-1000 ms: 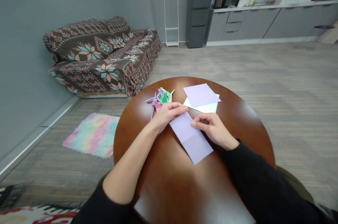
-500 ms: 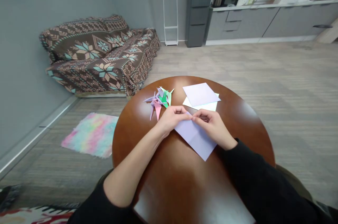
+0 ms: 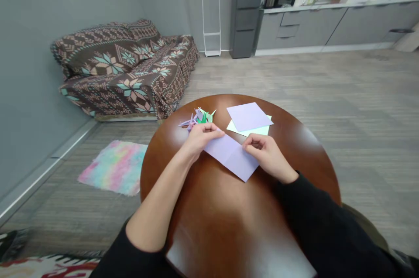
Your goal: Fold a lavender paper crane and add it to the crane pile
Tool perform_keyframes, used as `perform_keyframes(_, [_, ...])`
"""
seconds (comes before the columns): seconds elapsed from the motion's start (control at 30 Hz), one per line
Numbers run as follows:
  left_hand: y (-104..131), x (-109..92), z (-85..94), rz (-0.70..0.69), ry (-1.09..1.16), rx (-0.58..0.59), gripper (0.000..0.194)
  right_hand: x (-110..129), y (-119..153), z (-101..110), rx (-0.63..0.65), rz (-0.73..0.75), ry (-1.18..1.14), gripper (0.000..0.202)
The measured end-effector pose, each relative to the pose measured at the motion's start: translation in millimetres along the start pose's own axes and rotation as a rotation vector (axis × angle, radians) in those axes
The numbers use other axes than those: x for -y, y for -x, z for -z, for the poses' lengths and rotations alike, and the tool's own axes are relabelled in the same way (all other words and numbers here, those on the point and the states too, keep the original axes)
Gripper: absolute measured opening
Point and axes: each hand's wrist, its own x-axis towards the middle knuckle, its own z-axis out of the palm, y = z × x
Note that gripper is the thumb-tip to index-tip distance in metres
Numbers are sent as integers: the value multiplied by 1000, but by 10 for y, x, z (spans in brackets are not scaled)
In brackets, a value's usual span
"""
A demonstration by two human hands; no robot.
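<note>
A folded lavender paper (image 3: 234,156) is held above the round brown table (image 3: 216,208). My left hand (image 3: 201,138) pinches its upper left corner between thumb and fingers. My right hand (image 3: 265,153) is closed at the paper's right edge, thumb against the fingertips. Behind my left hand lie several folded paper cranes (image 3: 201,116), purple and green, partly hidden by it. Beyond my right hand, a flat lavender sheet (image 3: 249,116) rests on a pale green sheet (image 3: 262,131).
A sofa under a patterned cover (image 3: 124,68) stands at the back left, with a fluffy pastel rug (image 3: 114,166) on the floor before it. A grey fridge (image 3: 247,12) and kitchen cabinets (image 3: 304,29) line the far wall.
My left hand has moved left and slightly away, and the lavender paper has shifted left with it. The two hands are now farther apart. More of the cranes is covered.
</note>
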Motion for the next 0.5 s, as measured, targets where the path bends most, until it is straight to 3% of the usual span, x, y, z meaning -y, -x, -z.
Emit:
perform_keyframes(0.2, [4,9,32,-110,-354,231,14,29,20,38,143,31,179,7])
perform_keyframes(0.3, [1,40,-13,-103,-417,348,11,34,26,50,181,73,210,7])
perform_keyframes(0.5, [6,8,16,-98,-498,415,9,47,19,113,203,88,201,9])
